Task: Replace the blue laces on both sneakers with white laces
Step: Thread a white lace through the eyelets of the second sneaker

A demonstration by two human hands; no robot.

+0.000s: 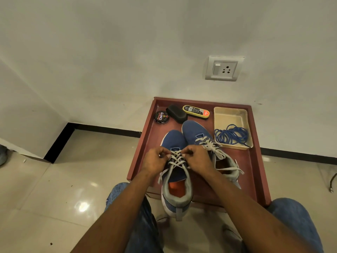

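White wall and tiled floor behind; red-brown tray table (142, 143) carries both sneakers. Right sneaker (204, 136) already white-laced, blue laces (231, 136) discarded in beige tray (229, 114); left sneaker (175, 181) laced partway, ends loose. Left hand (155, 159) and right hand (197, 157) each pinch white lace (176, 159) near the toe; fingertips and eyelets hard to resolve.
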